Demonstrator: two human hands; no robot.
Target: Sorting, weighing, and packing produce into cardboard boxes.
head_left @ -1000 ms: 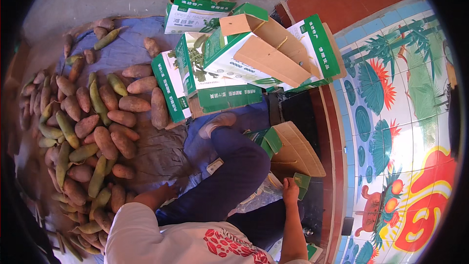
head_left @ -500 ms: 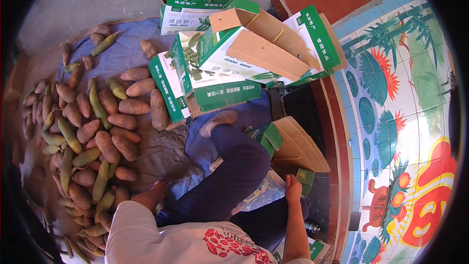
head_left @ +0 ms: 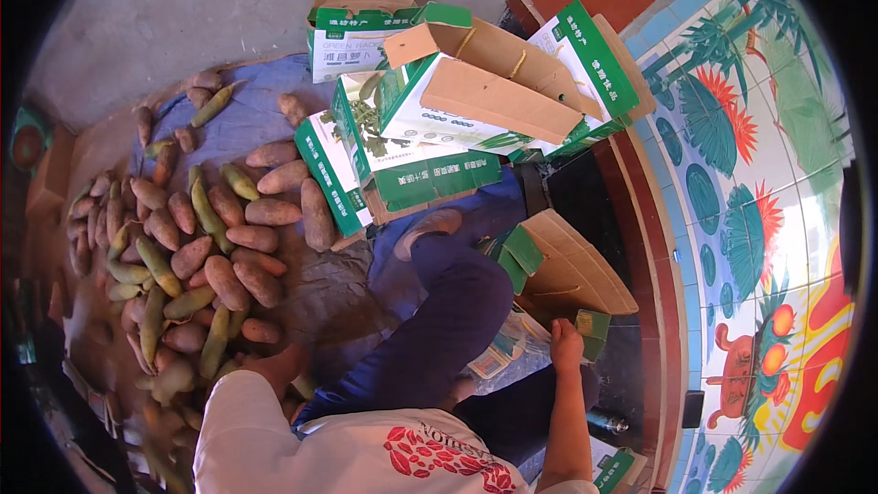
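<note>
Left hand [head_left: 290, 362] blurred, grasp unclear

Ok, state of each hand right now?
Left hand: by the root pile; open or closed cannot be told.
Right hand: looks curled, at the open carton's green flap; whether it grips cannot be told.

Left hand: 1.0 s ago over the dark, creased part of the blue cloth sheet [head_left: 265, 87], close to the navy trouser leg [head_left: 448, 316]; now the left hand [head_left: 282, 366] is drawn back leftward, just beside the oblong reddish-brown tuber [head_left: 261, 330] at the heap's right edge.
Heap's near end: green and brown pieces [head_left: 171, 382] distinct earlier, now blurred.
Pale rectangular item: showed beside the knee; now out of sight.
Painted red-and-yellow tile design [head_left: 828, 352]: now cut further by the right rim.
</note>
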